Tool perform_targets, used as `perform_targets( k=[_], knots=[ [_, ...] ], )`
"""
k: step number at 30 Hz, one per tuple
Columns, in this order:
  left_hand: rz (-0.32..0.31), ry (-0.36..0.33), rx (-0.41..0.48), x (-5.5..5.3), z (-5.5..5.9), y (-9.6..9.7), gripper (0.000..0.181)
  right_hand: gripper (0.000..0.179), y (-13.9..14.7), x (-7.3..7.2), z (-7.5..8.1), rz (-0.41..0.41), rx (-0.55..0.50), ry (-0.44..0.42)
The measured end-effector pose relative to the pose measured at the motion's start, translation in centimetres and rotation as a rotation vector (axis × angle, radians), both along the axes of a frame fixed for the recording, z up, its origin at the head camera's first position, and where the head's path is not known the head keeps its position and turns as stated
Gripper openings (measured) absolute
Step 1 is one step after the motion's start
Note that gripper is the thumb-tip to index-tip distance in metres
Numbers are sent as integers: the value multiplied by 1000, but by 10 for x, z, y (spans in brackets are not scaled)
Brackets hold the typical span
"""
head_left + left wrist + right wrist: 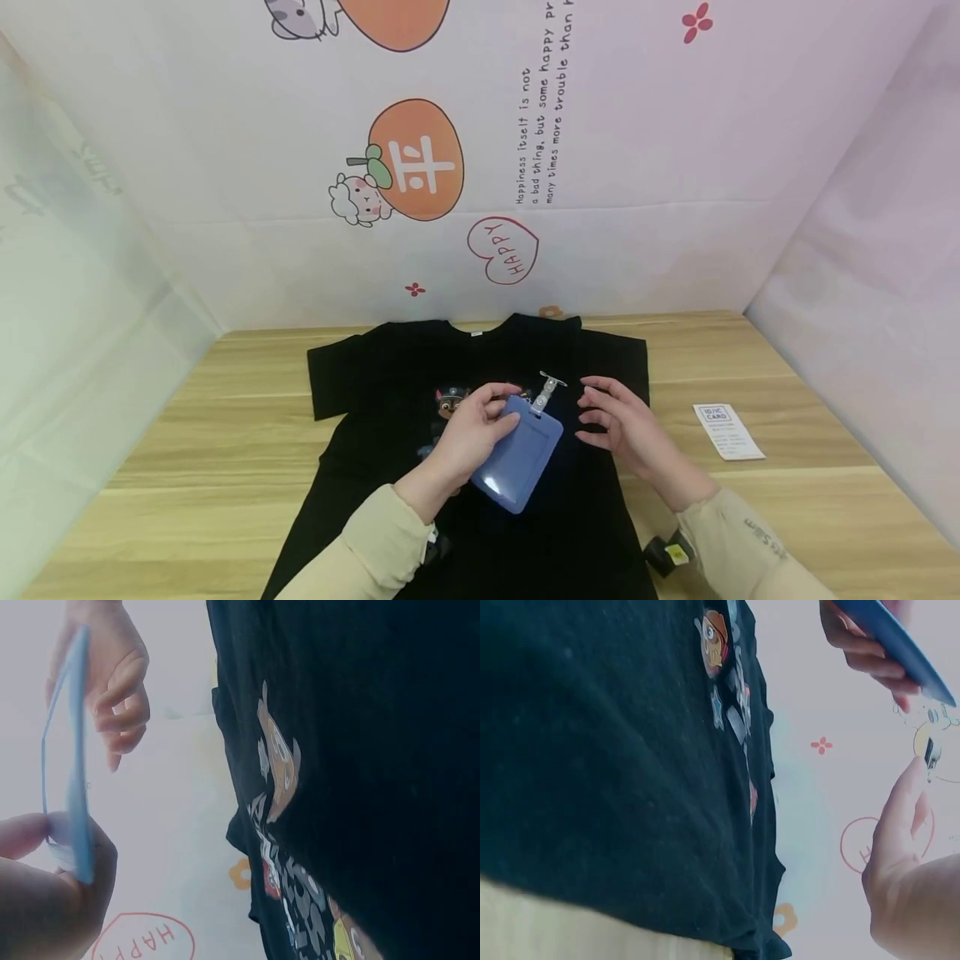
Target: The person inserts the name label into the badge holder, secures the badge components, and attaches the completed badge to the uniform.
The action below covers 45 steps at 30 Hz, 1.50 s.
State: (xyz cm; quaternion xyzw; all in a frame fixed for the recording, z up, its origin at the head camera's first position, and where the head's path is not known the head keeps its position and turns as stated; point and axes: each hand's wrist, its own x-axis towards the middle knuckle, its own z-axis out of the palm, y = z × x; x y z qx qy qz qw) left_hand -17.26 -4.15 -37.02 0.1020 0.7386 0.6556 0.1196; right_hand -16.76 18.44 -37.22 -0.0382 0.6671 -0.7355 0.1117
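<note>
My left hand (476,425) pinches a blue badge holder (521,458) near its top corner, thumb on the front face. A clear strap with a metal clip (551,382) sticks up from the holder's slot. Seen edge-on in the left wrist view, the holder (79,750) shows a thin layer bowed away from its thicker side. My right hand (622,421) hovers to the right of the clip, fingers loosely bent and apart, holding nothing. Beneath both hands lies a black T-shirt (375,450) with a cartoon print (450,402), partly covered by the left hand and holder.
A white card (727,432) printed "ID/IC CARD" lies on the wooden table (202,442) to the right of the shirt. Behind the table hangs a white printed cloth (637,250), with pale cloth on both sides.
</note>
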Motion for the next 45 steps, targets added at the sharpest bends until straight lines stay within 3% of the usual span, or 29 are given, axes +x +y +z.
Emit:
perform_targets(
  k=[5,11,19,24,34,45],
  knots=[
    [-29,20,-54,2,2,-3,30,26,3,-1,2,47,-3,-10],
    [-77,67,-162,4,2,-6,28,48,2,-2,3,126,36,-8],
    [-145,53,-242,5,-1,-8,25,58,2,-3,3,264,67,16],
    [-179,37,-239,4,-2,-9,25,54,1,-2,3,311,100,20],
    [-210,32,-254,3,-2,-10,26,42,1,1,1,313,213,66],
    [-229,64,-280,0,-6,-11,23,10,0,1,-1,355,135,85]
  ],
)
